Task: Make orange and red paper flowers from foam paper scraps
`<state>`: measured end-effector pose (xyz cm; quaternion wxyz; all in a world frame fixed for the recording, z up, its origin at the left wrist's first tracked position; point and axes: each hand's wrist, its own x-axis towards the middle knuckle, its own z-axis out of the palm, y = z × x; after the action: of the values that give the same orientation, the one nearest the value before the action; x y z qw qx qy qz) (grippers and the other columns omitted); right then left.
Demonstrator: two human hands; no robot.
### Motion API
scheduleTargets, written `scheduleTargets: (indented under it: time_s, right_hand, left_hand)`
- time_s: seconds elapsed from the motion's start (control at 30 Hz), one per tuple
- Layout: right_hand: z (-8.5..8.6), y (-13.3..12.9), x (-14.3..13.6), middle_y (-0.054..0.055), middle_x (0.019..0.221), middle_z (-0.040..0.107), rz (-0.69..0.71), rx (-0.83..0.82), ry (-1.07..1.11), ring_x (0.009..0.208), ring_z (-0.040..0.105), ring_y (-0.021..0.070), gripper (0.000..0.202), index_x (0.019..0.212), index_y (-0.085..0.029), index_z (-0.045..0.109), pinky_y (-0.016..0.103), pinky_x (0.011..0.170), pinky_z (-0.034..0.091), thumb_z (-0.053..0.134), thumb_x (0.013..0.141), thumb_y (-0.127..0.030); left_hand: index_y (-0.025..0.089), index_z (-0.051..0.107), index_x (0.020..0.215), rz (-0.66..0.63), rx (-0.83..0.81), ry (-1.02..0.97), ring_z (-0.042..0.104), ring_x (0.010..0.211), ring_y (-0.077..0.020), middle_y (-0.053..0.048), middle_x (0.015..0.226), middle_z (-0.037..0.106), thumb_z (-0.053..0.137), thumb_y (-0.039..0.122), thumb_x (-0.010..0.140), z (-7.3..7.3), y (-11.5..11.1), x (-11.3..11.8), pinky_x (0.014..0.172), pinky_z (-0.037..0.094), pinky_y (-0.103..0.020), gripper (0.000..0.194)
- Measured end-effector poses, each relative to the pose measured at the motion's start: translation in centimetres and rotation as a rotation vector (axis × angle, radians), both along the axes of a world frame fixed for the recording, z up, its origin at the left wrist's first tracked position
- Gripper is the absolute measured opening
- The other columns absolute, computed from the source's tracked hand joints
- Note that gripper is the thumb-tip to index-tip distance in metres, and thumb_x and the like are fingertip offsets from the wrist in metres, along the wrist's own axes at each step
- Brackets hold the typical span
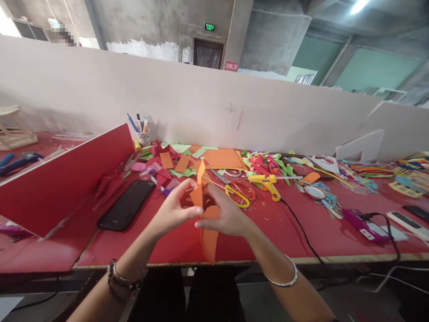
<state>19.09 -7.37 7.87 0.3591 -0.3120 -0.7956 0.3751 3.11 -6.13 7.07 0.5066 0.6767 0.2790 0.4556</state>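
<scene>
An orange piece of paper (209, 241) is held upright between my two hands, above the front part of the red table. My left hand (176, 205) pinches it from the left, thumb against the sheet. From the right, my right hand (226, 210) grips the same paper, with its fingertips partly hidden behind it. The paper looks folded or made of more than one strip; I cannot tell which. Just beyond my hands lie scissors with yellow handles (238, 197). A second pair with orange handles (246, 188) rests close by.
A black phone (126, 205) lies left of my hands, beside a red upright board (67, 179). Behind are paper scraps (166, 160), orange sheets (224, 158) and a pen cup (144, 137). A yellow glue gun (268, 183) trails its cord rightward near a purple power strip (365, 227).
</scene>
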Motion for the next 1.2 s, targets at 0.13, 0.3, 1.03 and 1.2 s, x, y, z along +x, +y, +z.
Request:
scheduleTargets:
  time_s: [0.13,0.3,1.03,1.2]
  right_hand:
    - [0.0,0.1,0.03,0.003,0.092,0.051,0.048,0.024,0.014,0.078,0.051,0.0132,0.041,0.099,-0.019,0.043,0.029,0.07,0.046,0.064,0.069,-0.037]
    - [0.1,0.0,0.16,0.002,0.088,0.048,0.052,0.172,-0.007,0.078,0.048,0.013,0.023,0.084,-0.019,0.047,0.028,0.07,0.045,0.059,0.073,-0.035]
    - [0.02,-0.55,0.52,0.0,0.078,0.044,0.03,0.147,0.061,0.069,0.043,0.0109,0.024,0.079,-0.019,0.041,0.025,0.063,0.042,0.056,0.074,-0.038]
    - [0.28,-0.81,0.48,0.002,0.082,0.047,0.042,0.165,0.022,0.073,0.046,0.0125,0.016,0.081,-0.019,0.045,0.026,0.066,0.043,0.05,0.079,-0.035]
  left_hand:
    - [0.02,0.041,0.087,0.018,0.028,0.025,0.047,0.062,-0.011,0.001,0.075,0.045,0.065,0.054,0.058,0.11,-0.17,0.05,0.055,0.043,-0.022,0.051]
    - [0.021,0.038,0.091,-0.026,0.031,0.02,0.045,0.065,-0.0107,0.002,0.074,0.044,0.065,0.05,0.061,0.28,-0.76,0.22,0.058,0.042,-0.021,0.049]
    - [0.016,0.044,0.068,-0.077,0.148,-0.043,0.042,0.067,-0.0125,0.001,0.072,0.039,0.057,0.056,0.066,-0.27,-0.25,0.8,0.059,0.039,-0.024,0.042]
    - [0.016,0.044,0.077,-0.073,0.117,-0.023,0.04,0.066,-0.0106,0.002,0.074,0.038,0.061,0.053,0.065,-0.52,-0.53,0.41,0.057,0.036,-0.021,0.042]
